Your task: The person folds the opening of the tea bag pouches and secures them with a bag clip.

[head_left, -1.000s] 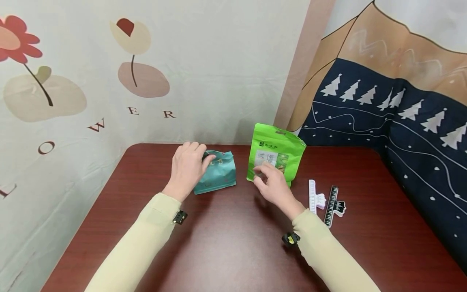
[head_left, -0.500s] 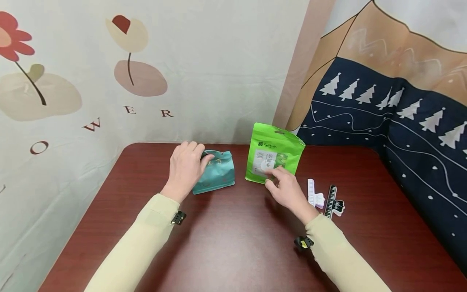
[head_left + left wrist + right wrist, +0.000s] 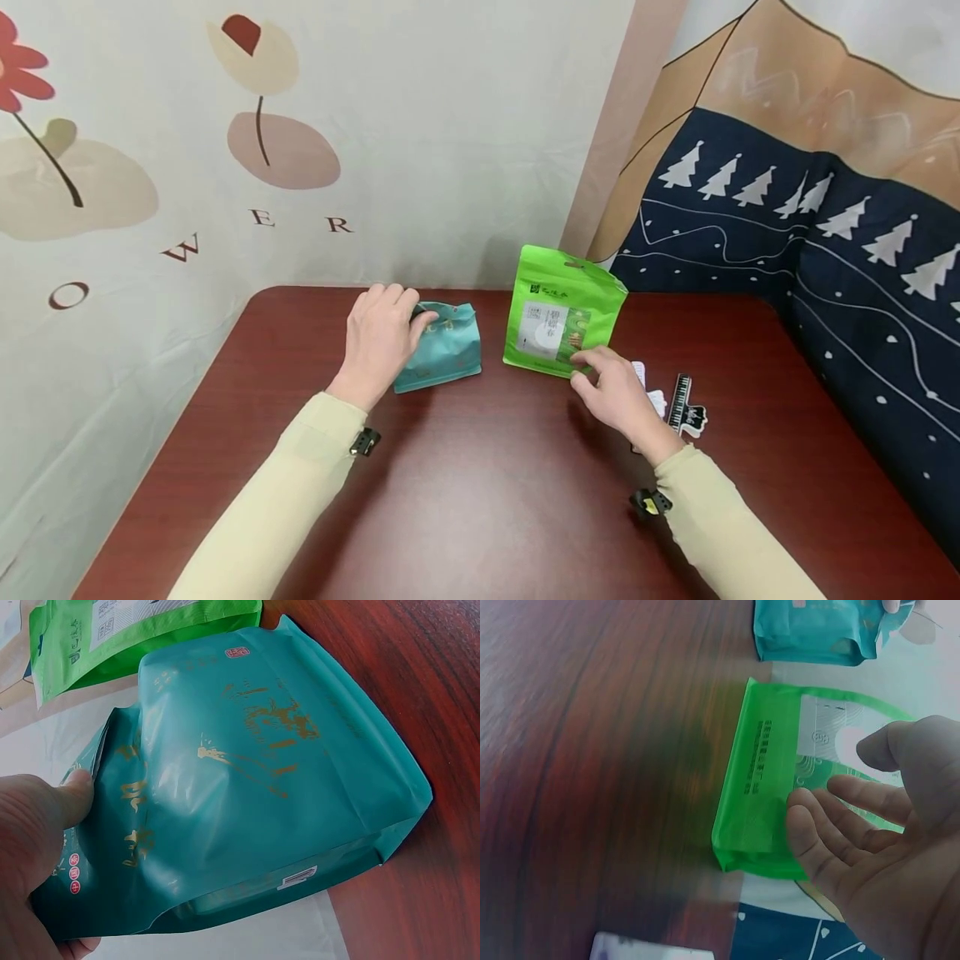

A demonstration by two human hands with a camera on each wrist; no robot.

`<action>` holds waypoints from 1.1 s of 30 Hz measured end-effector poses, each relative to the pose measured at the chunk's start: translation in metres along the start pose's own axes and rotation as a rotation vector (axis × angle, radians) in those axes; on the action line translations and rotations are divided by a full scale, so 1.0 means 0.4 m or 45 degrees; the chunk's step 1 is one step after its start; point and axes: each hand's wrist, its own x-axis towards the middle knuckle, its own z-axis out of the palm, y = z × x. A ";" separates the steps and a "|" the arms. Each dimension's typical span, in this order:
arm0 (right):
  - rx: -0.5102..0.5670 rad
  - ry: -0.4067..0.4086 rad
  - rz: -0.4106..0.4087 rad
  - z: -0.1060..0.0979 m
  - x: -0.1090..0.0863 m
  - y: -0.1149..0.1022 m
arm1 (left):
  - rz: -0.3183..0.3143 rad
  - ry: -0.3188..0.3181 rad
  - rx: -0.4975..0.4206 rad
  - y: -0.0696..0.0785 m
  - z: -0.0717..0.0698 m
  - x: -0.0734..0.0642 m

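A teal pouch with gold lettering (image 3: 446, 354) stands toward the back of the table. My left hand (image 3: 381, 337) pinches its folded top, thumb in front and fingers behind, as the left wrist view shows with the thumb (image 3: 75, 796) on the fold. To its right a bright green pouch (image 3: 572, 283) stands upright, bearing a pale label. In front of its lower right corner is my right hand (image 3: 618, 398), fingers loosely bent with nothing in them. The right wrist view has this hand's palm (image 3: 900, 862) overlapping the green pouch (image 3: 757, 802).
A white clip (image 3: 657, 403), partly hidden by the right hand, lies beside a black piano-key clip (image 3: 681, 407) on the dark red table (image 3: 480, 483). Behind the table hangs a pale printed cloth (image 3: 442, 150); a navy cloth with white trees (image 3: 840, 250) borders the right side.
My right hand has moved right, from in front of the green pouch's label to its lower right corner, and now covers part of the clips. The left hand keeps its pinch on the teal pouch.
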 end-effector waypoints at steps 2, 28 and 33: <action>-0.013 -0.004 0.003 -0.005 -0.003 0.007 | 0.001 -0.003 0.003 0.000 -0.001 0.002; -0.135 -0.030 0.085 -0.083 -0.037 0.076 | 0.002 -0.034 0.026 0.005 -0.005 0.011; -0.147 -0.045 0.125 -0.094 -0.047 0.085 | 0.007 -0.031 0.023 0.005 -0.005 0.009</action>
